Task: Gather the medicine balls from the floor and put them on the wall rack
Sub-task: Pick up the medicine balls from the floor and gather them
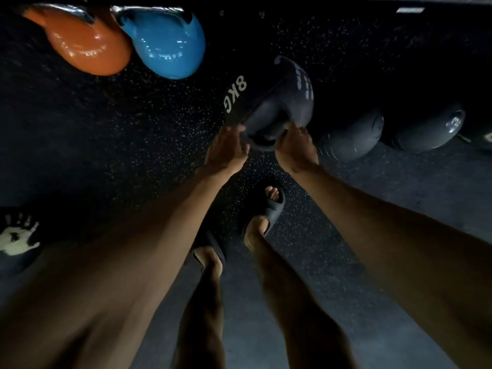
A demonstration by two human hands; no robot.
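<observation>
Two-handed | I am gripping the 8KG medicine ball (274,102) at frame centre with left hand (226,153) and right hand (295,150) | another dark ball (354,139) lying right

An orange kettlebell (85,46) and a blue kettlebell (170,46) sat side by side at the far left, no gap showing between them, on the dark speckled floor (119,134). Nearer, a black sandal (269,206) covered the forward foot, toes showing, and a second sandal (210,246) sat behind to its left.
</observation>
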